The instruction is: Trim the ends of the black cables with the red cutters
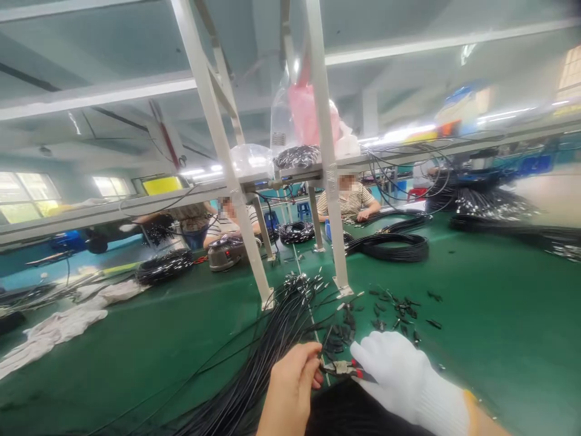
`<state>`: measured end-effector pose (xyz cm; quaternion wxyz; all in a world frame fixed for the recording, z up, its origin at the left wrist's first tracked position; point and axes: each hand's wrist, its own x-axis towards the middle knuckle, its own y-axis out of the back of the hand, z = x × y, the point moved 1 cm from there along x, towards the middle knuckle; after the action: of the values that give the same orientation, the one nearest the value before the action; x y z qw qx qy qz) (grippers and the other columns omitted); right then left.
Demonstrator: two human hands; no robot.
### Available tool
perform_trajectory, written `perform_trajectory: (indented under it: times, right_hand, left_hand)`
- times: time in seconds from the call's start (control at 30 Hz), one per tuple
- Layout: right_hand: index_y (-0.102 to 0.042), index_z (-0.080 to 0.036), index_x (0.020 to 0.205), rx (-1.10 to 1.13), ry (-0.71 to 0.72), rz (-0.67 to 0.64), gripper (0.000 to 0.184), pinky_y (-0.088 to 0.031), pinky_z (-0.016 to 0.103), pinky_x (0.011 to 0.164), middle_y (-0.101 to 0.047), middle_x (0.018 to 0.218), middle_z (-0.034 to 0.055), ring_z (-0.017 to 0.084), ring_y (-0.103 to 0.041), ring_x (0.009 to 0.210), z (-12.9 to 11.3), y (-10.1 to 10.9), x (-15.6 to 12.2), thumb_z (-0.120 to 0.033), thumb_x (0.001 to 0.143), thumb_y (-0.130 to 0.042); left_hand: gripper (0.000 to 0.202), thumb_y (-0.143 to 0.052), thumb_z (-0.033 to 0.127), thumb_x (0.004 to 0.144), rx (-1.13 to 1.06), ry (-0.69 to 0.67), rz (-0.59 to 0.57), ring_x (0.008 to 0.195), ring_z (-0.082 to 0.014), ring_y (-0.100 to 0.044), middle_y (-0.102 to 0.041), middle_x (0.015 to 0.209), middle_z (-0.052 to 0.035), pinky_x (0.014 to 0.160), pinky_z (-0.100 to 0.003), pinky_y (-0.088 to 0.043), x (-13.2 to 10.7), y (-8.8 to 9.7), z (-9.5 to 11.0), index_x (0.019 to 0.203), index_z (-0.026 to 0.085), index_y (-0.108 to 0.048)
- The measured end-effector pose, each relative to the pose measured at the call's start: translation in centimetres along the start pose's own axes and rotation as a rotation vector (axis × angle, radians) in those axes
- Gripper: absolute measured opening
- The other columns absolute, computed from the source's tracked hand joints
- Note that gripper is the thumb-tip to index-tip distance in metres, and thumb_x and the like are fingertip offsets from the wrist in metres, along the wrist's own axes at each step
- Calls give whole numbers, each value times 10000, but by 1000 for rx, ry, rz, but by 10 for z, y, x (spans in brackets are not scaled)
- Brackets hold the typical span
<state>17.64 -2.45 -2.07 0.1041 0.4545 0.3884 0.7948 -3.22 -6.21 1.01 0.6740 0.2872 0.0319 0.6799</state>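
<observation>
My bare left hand [297, 378] is closed in a pinch. Whatever small dark piece lies between its fingertips is mostly hidden. Gloved in white, my right hand [394, 372] is wrapped round pliers [340, 367] with red and black handles. The metal jaws point left and meet the left fingertips. Just beyond both hands lie several small black plastic pieces [338, 339], with more loose black pieces [403, 307] scattered farther right. A thick bundle of black cables [272, 339] with silvery ends runs along the left of my left hand.
White metal posts [338, 242] stand on the green table [499, 315] and carry a shelf. Coiled black cables [394, 247] lie behind them. A grey rounded device [227, 253] and white cloth [68, 327] are to the left. Co-workers [351, 197] sit across the table.
</observation>
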Motion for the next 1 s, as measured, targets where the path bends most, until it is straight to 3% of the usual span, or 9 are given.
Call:
perform_trajectory:
  times: [0.13, 0.27, 0.37, 0.47, 0.57, 0.67, 0.8, 1.0]
  right_hand:
    - [-554, -228, 792, -37, -25, -11, 241, -293, 308, 573, -611, 679, 0, 175, -526, 598, 6, 5, 2, -406, 726, -703]
    - [-578, -217, 847, -9, -23, 5, 195, -338, 319, 584, -611, 708, 8, 190, -545, 631, 4, 6, 5, -364, 760, -673]
    - [-593, -184, 1026, 56, -32, 84, 263, -403, 329, 613, -631, 807, 40, 218, -576, 718, 2, 4, 5, -312, 798, -616]
    - [-523, -117, 1226, 64, -70, 200, 392, -471, 347, 677, -636, 956, 115, 252, -590, 851, 3, 0, 4, -264, 863, -520]
    - [-490, -85, 1272, 30, -103, 314, 412, -504, 369, 720, -621, 1035, 165, 291, -583, 951, 3, -7, 4, -249, 895, -470]
    - [-499, -83, 1260, 9, -123, 355, 404, -513, 402, 751, -618, 1063, 181, 321, -578, 998, -3, -8, 5, -231, 885, -472]
    - [-511, -78, 1247, 5, -133, 353, 415, -514, 411, 742, -625, 1081, 189, 336, -579, 1017, -12, 0, 10, -209, 854, -484]
    - [-531, -83, 1224, -17, -104, 376, 421, -507, 400, 717, -658, 1035, 181, 325, -609, 958, -17, 2, 8, -206, 825, -477]
  left_hand:
    - [329, -530, 239, 904, 149, -118, -34, 765, -251, -690, -752, 920, -111, 729, -339, -534, -3, -3, -13, 1180, 246, -710]
    - [300, -557, 247, 882, 238, -69, 126, 998, -323, -688, -742, 1088, -152, 892, -416, -508, -7, -14, -19, 1132, 232, -723]
    - [227, -539, 338, 898, 145, 62, 226, 707, -255, -698, -738, 837, -122, 669, -356, -543, -8, -22, -14, 952, 199, -710]
    - [348, -521, 511, 874, -160, 262, 183, 400, -143, -558, -610, 593, -18, 368, -239, -376, -4, -25, -6, 786, 181, -590]
    - [452, -619, 611, 764, -473, 352, 102, 358, -98, -525, -608, 571, 1, 332, -183, -297, 1, -23, 1, 754, 167, -533]
    - [466, -676, 597, 732, -609, 371, 97, 350, -76, -519, -616, 558, 7, 327, -163, -277, 2, -21, 3, 759, 152, -542]
    - [441, -688, 566, 744, -649, 361, 125, 349, -71, -528, -625, 559, 7, 324, -156, -267, 0, -24, -1, 764, 147, -552]
    - [433, -636, 583, 772, -527, 362, 86, 330, -79, -508, -636, 564, -9, 320, -174, -239, -3, -34, 0, 777, 161, -541]
